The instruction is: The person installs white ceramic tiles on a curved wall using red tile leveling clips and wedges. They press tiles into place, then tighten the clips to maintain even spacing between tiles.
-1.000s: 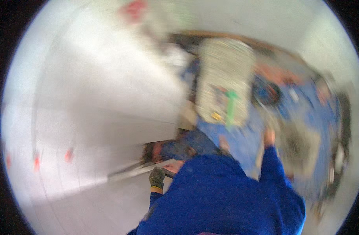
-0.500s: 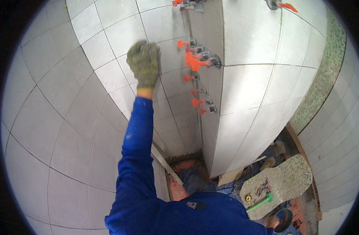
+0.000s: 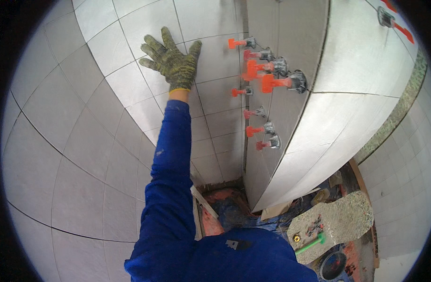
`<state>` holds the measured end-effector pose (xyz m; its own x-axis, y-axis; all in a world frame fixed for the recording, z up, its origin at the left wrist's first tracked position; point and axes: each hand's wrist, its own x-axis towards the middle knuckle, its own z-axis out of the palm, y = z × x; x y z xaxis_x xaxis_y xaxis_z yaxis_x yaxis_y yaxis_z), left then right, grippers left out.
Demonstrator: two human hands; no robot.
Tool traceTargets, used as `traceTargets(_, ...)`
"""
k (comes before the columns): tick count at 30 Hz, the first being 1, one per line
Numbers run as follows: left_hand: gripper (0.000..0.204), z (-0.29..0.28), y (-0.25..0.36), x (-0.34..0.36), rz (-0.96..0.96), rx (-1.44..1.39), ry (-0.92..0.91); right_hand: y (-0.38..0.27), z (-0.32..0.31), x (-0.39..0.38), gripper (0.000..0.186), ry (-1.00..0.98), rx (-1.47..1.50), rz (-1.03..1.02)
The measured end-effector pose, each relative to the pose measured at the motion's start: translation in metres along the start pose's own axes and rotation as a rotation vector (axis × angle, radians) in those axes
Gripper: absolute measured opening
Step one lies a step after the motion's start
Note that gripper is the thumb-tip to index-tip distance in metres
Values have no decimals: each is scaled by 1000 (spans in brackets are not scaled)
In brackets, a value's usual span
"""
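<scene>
A worker's gloved left hand splayed at the far tiled wall, with open tile on its left for sideways passage and a slimmer bare band on its right. Beyond that band, orange clips jutted from the side of a tiled pillar, crowding the corner. The pillar blocked a straight reach right, where another clip protruded high on its face. Low down, a pale strip slanted left of the pillar; at near right, a speckled board and bucket obstructed the floor.
</scene>
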<state>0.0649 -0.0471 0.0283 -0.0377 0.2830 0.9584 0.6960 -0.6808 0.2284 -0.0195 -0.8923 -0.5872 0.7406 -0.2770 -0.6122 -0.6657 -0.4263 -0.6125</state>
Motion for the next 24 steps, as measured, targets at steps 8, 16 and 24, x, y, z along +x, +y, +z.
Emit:
traceTargets(8, 116, 16, 10, -23, -204, -92, -26, -17, -42, 1, 11, 93, 92, 73)
traceTargets(16, 118, 18, 18, -17, -238, -123, -15, -78, -22, -14, 14, 78, 309, -25)
traceTargets(24, 112, 8, 0, -43, -78, -39, -85, -10, 6, 2, 20, -46, -57, -80)
